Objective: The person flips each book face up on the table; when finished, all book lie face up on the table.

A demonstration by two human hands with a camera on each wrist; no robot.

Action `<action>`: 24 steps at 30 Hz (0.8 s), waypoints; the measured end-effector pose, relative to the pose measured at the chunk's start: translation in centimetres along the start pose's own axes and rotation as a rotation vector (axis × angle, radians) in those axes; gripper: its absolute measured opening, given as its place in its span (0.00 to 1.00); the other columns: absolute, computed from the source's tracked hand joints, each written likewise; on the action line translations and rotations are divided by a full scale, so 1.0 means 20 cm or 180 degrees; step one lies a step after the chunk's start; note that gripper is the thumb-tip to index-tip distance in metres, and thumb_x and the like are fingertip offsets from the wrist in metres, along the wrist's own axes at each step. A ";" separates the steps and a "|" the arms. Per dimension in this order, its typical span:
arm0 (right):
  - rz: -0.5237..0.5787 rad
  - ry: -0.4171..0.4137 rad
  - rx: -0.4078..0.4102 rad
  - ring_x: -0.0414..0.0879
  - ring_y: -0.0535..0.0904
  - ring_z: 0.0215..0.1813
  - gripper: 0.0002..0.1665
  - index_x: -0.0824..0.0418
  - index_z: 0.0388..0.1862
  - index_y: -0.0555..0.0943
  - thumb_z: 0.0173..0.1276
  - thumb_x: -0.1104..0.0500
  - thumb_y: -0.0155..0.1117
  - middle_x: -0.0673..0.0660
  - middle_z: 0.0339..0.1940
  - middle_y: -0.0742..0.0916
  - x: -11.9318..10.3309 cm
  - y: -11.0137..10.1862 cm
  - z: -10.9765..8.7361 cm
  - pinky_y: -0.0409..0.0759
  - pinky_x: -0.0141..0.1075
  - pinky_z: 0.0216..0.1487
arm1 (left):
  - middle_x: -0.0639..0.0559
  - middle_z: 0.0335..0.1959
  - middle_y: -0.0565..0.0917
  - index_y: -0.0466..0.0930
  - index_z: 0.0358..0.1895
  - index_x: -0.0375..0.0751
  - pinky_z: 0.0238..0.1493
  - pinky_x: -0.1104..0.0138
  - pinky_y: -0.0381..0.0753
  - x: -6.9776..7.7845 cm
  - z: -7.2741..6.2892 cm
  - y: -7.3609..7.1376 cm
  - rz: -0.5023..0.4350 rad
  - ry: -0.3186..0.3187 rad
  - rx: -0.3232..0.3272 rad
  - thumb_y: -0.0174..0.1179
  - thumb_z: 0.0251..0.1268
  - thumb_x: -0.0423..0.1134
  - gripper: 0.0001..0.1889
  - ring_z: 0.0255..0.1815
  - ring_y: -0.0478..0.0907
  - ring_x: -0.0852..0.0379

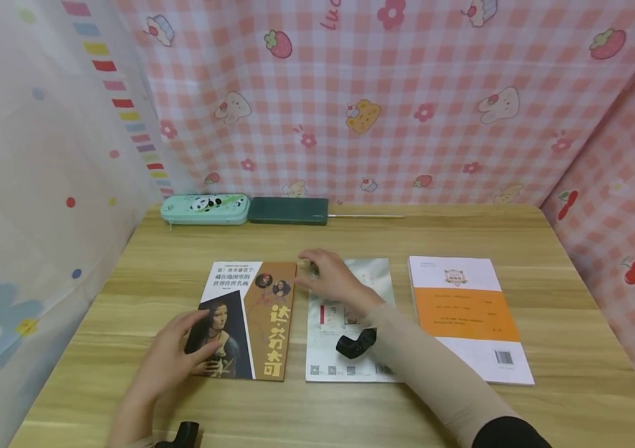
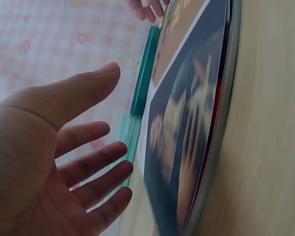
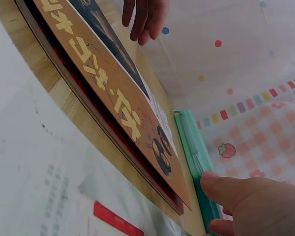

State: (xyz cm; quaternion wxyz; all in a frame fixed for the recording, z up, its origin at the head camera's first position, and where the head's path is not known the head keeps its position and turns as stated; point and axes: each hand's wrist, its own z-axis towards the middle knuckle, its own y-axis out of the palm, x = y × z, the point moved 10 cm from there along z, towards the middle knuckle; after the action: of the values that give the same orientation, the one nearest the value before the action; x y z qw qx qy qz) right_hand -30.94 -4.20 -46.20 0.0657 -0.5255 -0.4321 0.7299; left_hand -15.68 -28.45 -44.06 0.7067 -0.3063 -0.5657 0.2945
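A thin book with a brown and white cover and a painted portrait (image 1: 269, 292) lies flat on the table, left of centre. Over its lower left corner hovers my left hand (image 1: 169, 354), fingers spread and relaxed with nothing between them; the left wrist view shows the palm (image 2: 19, 162) beside the cover. My right hand (image 1: 333, 278) is near that book's upper right corner, above the top of a pale grey-green book (image 1: 323, 348). Its fingers are loosely bent and hold nothing. My right forearm covers part of the pale book.
To the right lies a white book with an orange band (image 1: 463, 314). Along the back edge sit a mint panda pencil case (image 1: 205, 210), a dark green case (image 1: 288, 211) and a thin metallic rod (image 1: 368, 216). Patterned cloths (image 1: 351, 74) hang behind and at both sides.
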 end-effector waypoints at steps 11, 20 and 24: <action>-0.0177 0.0264 0.0157 0.52 0.78 0.66 0.34 0.62 0.71 0.74 0.71 0.49 0.69 0.58 0.67 0.81 0.08 -0.12 -0.12 0.76 0.47 0.66 | 0.29 0.69 0.70 0.70 0.69 0.27 0.68 0.38 0.67 0.12 0.12 0.15 -0.0047 0.0163 -0.0203 0.74 0.61 0.42 0.37 0.69 0.67 0.29; -0.0580 0.0405 0.0420 0.56 0.75 0.68 0.36 0.62 0.70 0.75 0.69 0.47 0.70 0.60 0.67 0.81 0.14 -0.24 -0.24 0.73 0.51 0.70 | 0.30 0.74 0.65 0.69 0.71 0.28 0.68 0.38 0.67 0.21 0.18 0.23 0.0194 0.0139 -0.0298 0.72 0.62 0.44 0.38 0.72 0.63 0.30; -0.0726 0.0484 0.0510 0.57 0.76 0.68 0.37 0.62 0.70 0.75 0.68 0.46 0.71 0.61 0.66 0.82 0.18 -0.29 -0.29 0.74 0.53 0.69 | 0.31 0.75 0.63 0.68 0.72 0.30 0.69 0.37 0.66 0.24 0.19 0.28 0.0217 0.0152 -0.0370 0.72 0.63 0.47 0.39 0.73 0.62 0.31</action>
State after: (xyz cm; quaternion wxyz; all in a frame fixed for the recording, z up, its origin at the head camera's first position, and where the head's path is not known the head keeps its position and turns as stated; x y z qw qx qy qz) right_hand -29.87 4.63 -45.02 0.2224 -0.5199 -0.4231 0.7080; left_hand -18.97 -20.87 -44.76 0.6906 -0.3728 -0.5541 0.2777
